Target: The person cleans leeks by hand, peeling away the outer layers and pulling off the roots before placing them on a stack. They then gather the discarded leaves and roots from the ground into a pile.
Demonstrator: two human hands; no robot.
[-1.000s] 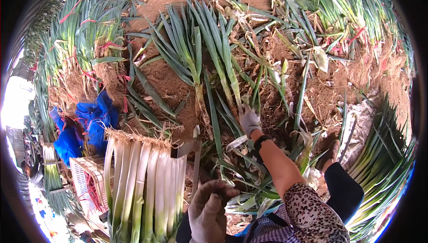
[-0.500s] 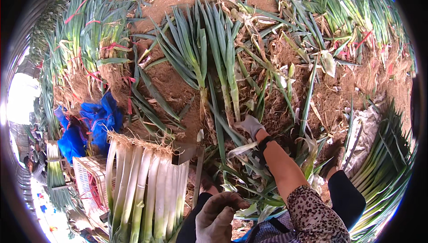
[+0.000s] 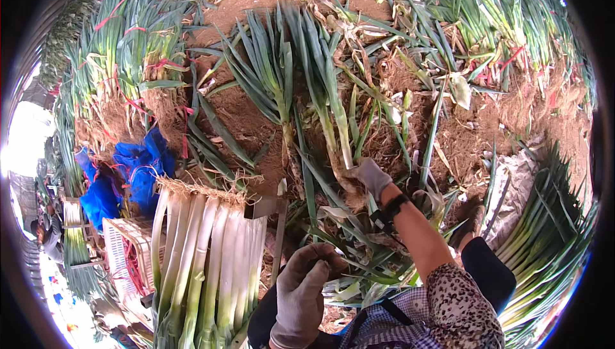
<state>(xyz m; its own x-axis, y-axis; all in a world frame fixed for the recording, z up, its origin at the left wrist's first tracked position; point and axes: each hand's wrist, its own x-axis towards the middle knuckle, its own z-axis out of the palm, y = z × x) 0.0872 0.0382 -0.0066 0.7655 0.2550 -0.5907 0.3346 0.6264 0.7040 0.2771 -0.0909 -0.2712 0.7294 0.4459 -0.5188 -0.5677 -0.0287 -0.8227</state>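
Observation:
My right hand (image 3: 371, 177), in a pale glove, is closed on the root end of leeks (image 3: 334, 128). Their green tops point away from me and their lower ends tilt up toward the hand. Just left of them, another leek bunch (image 3: 277, 96) lies on the soil with its roots toward me. My left hand (image 3: 306, 294), in a soiled glove, is held low in front of my body. Its fingers are curled in, and nothing shows in them. Beside it, a thick row of trimmed leeks (image 3: 211, 259) stands with white ends and roots uppermost, next to a metal bracket (image 3: 264, 207).
Tied leek bundles (image 3: 138, 48) stand at the far left, and more tied bundles (image 3: 506, 22) at the far right. Blue netting (image 3: 144, 166) lies above a pale plastic crate (image 3: 122, 246). Loose leaves litter the soil. A leek pile (image 3: 544, 240) rests at the right by a whitish sheet (image 3: 512, 189).
My right hand has taken hold of the leeks and moved slightly right, shifting their root ends with it. The left hand has risen a little, fingers still curled.

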